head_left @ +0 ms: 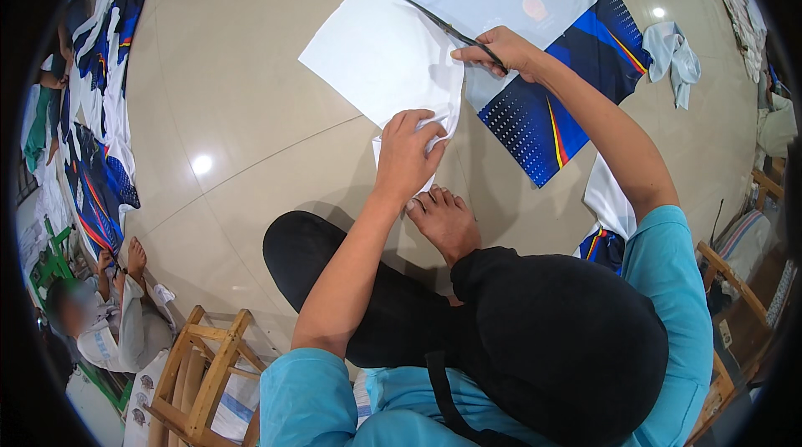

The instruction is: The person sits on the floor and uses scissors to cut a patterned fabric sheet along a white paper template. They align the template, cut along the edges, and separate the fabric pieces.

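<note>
On the floor ahead of me lies a large sheet of white fabric (pixel 359 42). To its right is a fabric piece (pixel 576 46) with a pale grey-white upper part and a dark blue patterned band with red and yellow stripes. My right hand (pixel 501 50) is closed around the handles of dark scissors (pixel 439 21). Their long blades point up and left along the border of the two fabrics; whether they are fully closed is hard to see. Closer to me, my left hand (pixel 407 150) grips the gathered near edge of the white fabric, fingers curled over it.
My bare foot (pixel 447 226) rests just below the left hand. White and blue scraps (pixel 610 196) lie by my right side, a pale scrap (pixel 675 58) farther right. Patterned fabric (pixel 100 171) runs along the left, near another seated person (pixel 125 322). A wooden stool (pixel 200 363) stands lower left.
</note>
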Demonstrator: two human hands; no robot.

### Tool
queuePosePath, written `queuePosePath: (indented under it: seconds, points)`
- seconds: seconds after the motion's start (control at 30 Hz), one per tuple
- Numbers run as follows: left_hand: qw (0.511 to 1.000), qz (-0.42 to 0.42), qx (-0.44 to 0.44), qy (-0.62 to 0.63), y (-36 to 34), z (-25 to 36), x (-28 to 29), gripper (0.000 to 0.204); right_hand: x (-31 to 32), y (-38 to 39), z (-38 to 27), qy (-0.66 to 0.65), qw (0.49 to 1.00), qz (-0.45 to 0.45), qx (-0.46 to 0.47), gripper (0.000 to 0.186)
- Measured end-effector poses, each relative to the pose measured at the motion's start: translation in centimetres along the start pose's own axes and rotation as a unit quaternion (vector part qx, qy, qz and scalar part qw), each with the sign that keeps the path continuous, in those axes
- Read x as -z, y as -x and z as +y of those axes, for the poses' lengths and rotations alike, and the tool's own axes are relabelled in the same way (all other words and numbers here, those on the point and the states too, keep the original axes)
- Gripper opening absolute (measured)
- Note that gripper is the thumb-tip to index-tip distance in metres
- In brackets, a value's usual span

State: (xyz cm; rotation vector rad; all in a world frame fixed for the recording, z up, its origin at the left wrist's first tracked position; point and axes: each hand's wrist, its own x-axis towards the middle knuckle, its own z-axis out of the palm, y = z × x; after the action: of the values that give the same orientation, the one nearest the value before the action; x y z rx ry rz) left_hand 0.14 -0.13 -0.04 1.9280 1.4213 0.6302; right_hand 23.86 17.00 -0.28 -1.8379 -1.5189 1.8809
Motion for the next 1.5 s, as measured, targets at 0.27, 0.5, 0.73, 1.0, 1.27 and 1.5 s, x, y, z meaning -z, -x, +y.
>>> queuePosePath:
  seconds: [0.27,0.5,0.73,1.0,1.27,1.5]
  points:
    - [1.000,-0.002,0.002,-0.001,0.0,0.0,0.0,0.015,0.1,-0.3,0.0,0.008,1.000,-0.007,0.011,0.048]
    - [1.000,-0.001,0.001,-0.004,0.0,0.0,0.1,0.016,0.4,-0.4,0.0,0.042,0.999,-0.010,0.008,0.044]
    - [1.000,-0.001,-0.001,-0.006,0.0,0.0,0.1,0.016,0.1,-0.7,-1.2,0.034,0.999,-0.002,-0.004,0.046]
    - [1.000,0.007,-0.002,0.000,-0.1,0.0,0.0,0.014,0.3,-1.8,-1.6,0.046,0.999,-0.001,-0.003,0.047]
    - [1.000,0.007,0.000,-0.005,0.0,0.0,0.0,0.014,0.2,-1.9,-2.0,0.046,0.999,-0.002,0.002,0.046]
    - [1.000,0.002,0.002,-0.004,-0.1,0.1,0.1,0.014,0.0,-2.1,-2.2,0.050,0.999,0.000,0.001,0.045]
